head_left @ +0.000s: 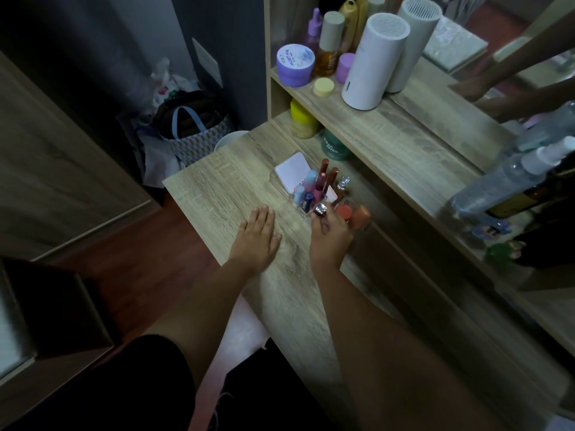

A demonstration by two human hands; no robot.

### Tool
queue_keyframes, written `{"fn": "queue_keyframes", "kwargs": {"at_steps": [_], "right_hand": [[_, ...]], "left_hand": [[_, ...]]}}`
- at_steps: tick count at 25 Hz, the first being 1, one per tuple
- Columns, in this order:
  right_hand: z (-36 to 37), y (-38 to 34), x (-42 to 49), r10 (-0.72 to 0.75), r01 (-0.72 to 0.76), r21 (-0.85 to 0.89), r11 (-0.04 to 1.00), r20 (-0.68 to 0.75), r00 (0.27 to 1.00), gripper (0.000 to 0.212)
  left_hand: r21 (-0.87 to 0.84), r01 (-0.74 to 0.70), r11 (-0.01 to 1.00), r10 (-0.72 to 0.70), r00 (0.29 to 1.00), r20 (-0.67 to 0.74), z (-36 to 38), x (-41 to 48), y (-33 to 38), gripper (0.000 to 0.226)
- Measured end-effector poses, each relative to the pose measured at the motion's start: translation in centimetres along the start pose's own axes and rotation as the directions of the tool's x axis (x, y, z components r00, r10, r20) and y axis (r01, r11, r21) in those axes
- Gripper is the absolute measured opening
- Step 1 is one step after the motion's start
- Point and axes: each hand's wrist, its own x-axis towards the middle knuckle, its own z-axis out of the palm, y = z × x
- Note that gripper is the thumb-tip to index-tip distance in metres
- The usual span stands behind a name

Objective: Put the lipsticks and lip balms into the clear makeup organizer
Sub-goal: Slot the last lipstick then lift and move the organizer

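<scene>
The clear makeup organizer (281, 181) stands on the wooden dressing table (224, 194), near its back shelf. Several lipsticks and lip balms stand upright in it: a dark blue tube (307, 202), light blue tubes (299, 192), dark red tubes (324, 166). A white compact (292, 171) lies in its far section. My right hand (331, 241) is at the organizer's near end, fingers closed around a black and silver lipstick (320, 209) held over a compartment. My left hand (258, 236) lies flat on the table, fingers apart, holding nothing, left of the organizer.
Two orange-capped bottles (353, 214) stand just right of my right hand. The shelf above holds a purple jar (295, 65), bottles and a white cylinder (375, 60). A mirror (513, 57) is at the right with clear bottles (510, 178). Bags (193, 132) sit on the floor to the left.
</scene>
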Motion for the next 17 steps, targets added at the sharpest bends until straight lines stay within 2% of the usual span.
{"fn": "queue_keyframes", "kwargs": {"at_steps": [4,7,13,17], "right_hand": [[0.29,0.02,0.19,0.057,-0.056,0.032,0.998,-0.01,0.998,0.041],[0.44,-0.01,0.42,0.131,-0.127,0.115,0.985,-0.031,0.991,0.028],[0.34,-0.29,0.46,0.123,-0.121,0.06,0.991,-0.042,0.991,0.023],[-0.21,-0.59,0.06,0.114,-0.112,0.038,0.993,-0.045,0.993,0.028]], "left_hand": [[-0.001,0.001,1.0,-0.001,1.0,-0.002,0.03,0.02,-0.02,0.061],[-0.004,0.001,1.0,-0.001,1.0,-0.008,0.11,0.05,-0.07,0.061],[-0.003,0.005,1.0,-0.005,1.0,-0.012,0.02,-0.04,0.04,0.061],[-0.021,0.005,1.0,-0.005,1.0,0.001,-0.2,-0.04,0.22,0.062]]}}
